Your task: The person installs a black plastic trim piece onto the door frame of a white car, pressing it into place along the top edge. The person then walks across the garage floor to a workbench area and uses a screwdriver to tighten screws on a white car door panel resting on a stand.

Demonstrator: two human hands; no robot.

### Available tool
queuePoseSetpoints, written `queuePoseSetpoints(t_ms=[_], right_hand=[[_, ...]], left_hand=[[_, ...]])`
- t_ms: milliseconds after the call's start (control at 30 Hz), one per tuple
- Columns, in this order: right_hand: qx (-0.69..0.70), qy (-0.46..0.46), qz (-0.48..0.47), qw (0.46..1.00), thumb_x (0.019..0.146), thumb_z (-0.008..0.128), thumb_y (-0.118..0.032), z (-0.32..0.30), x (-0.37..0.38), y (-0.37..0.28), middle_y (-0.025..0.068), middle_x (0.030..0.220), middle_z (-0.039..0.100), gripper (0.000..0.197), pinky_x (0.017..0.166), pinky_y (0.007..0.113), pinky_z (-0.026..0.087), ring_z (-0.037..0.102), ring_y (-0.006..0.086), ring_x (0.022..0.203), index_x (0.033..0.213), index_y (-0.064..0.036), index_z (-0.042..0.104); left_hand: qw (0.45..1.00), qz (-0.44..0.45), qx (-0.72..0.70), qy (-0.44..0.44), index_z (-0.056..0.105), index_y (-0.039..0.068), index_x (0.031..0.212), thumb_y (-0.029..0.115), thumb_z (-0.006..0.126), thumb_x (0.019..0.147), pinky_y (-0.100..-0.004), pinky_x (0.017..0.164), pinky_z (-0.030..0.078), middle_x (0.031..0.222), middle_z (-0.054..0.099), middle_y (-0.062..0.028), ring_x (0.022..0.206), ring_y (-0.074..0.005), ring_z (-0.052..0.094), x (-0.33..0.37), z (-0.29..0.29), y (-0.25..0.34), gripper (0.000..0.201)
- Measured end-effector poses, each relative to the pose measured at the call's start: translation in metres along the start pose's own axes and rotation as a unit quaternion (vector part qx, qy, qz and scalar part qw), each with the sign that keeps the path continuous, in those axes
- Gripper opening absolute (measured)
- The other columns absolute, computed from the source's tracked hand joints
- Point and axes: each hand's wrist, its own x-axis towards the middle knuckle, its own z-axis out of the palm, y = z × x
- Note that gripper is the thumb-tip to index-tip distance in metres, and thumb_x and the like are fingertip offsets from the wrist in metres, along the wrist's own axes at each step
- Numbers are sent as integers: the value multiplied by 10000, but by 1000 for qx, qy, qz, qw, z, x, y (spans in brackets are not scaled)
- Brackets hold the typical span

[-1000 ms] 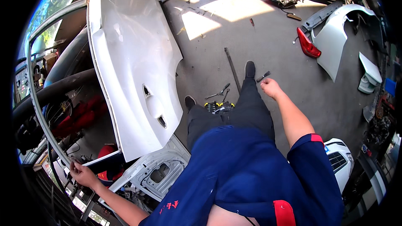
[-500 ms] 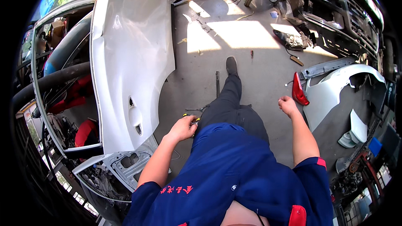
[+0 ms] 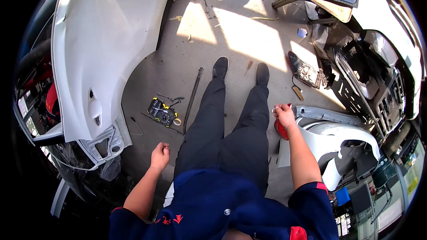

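Note:
My left hand (image 3: 160, 155) hangs beside my left thigh with its fingers curled closed, and nothing shows in it. The closest thing on the floor ahead of it is a black-and-yellow tool case (image 3: 155, 106), with a tape roll (image 3: 177, 122) at its edge. My right hand (image 3: 284, 115) is held out to the right, fingers pinched together; a small pale bit shows at the fingertips, too small to name. Below that hand, partly hidden by it, lies a red tail light (image 3: 280, 130), next to a white car fender (image 3: 307, 144).
A white car door panel (image 3: 111, 31) stands at the left. On the floor lie a long black strip (image 3: 194, 95) and a screwdriver (image 3: 248, 66). At the right are a lamp unit (image 3: 307, 72), a metal beam (image 3: 327, 114) and a bumper (image 3: 384, 102). A stool (image 3: 341, 12) stands far right.
My view has shifted, and both my feet now stand side by side. My left hand has come away from my hip and the yellow-and-black thing there. My right hand now overlaps the tail light.

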Motion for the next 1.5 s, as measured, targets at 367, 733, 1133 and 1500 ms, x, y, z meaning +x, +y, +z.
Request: queuePoseSetpoints(t_ms=[367,733,1133,1500], right_hand=[[-284,-97,-48,953,929,622,-181,60,284,-5,114,980,739,393,751,325,557,692,171,832,1281,-8,643],[-453,-1,-70,889,849,649,-268,158,461,32,200,1244,709,600,1049,392,483,653,339,1216,1405,-45,602],[-475,55,-188,858,915,716,-388,134,338,26,188,945,737,363,909,460,533,699,378,965,1060,-67,628],[-139,11,85,987,996,674,-216,51,151,-53,70,785,704,184,542,271,555,587,129,559,986,-70,561]], left_hand=[[937,-148,27,-315,718,91,1125,353,601,938,-449,904,554,1083,743,-186,1043,-381,702,-225,219,-95,342],[908,-341,-100,-222,731,96,1106,269,637,911,-399,941,533,1123,741,-151,1072,-312,697,-287,236,-111,277],[944,-218,-41,-246,742,96,1046,298,653,884,-442,870,558,1058,750,-169,1017,-353,712,-286,259,-140,273],[965,-72,-200,-152,740,86,1066,360,652,869,-509,862,549,1048,724,-249,1010,-450,685,-271,417,-108,349]])
